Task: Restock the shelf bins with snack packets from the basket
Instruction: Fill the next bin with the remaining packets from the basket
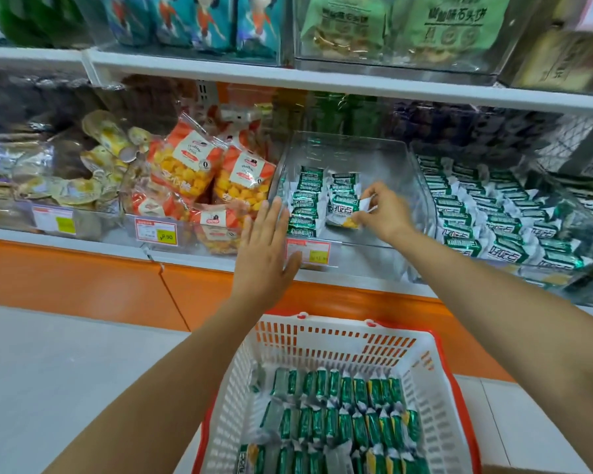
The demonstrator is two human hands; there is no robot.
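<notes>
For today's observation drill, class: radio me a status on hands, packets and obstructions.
Left grip open, at front-left corner of clear plastic bin. Right grip pinching green-and-white snack packet inside bin. White plastic basket below holds more. Nothing blocking.

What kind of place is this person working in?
Probably a snack shop or supermarket: clear shelf bins holding wrapped snacks, price tags on the shelf edge, and a basket of green packets.

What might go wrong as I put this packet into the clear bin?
The packet is only pinched by its end in the right hand, so it may slip and land crooked. Setting it down may topple the stacked rows in the clear bin. The left hand may bump the price tag.
</notes>
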